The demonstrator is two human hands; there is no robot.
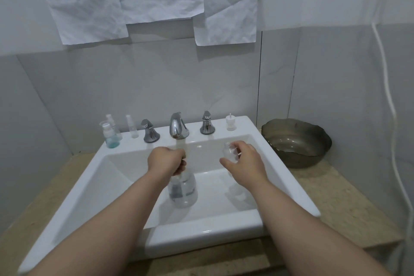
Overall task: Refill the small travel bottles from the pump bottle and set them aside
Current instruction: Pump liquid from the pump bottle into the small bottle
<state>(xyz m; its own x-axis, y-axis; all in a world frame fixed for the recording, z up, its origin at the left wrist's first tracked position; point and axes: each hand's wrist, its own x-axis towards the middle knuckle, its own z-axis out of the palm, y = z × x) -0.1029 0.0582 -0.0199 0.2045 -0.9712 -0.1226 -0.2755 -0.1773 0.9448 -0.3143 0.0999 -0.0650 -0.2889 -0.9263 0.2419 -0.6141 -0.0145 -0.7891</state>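
1. At the far left of the sink's [89, 175] back ledge stands a capped travel bottle [109, 135] holding blue-green liquid. A second clear bottle [112, 122] is close behind it, and a slim clear bottle [132, 126] stands just to their right.
2. My left grip [167, 160] is clenched round the top of the pump bottle [183, 190]. The bottle is clear and upright over the basin, below the spout [178, 127]. I cannot tell whether its base touches the basin floor.
3. A tap handle [149, 132] stands on each side of the spout.
4. My right grip [244, 159] pinches a small clear travel bottle [229, 151] between the fingertips. It is held over the right side of the basin, apart from the pump bottle.
5. A white pump top [230, 122] stands on the ledge behind that grip.
6. A dark bowl [295, 141] sits on the tabletop [336, 197] just beside the sink's right rim.
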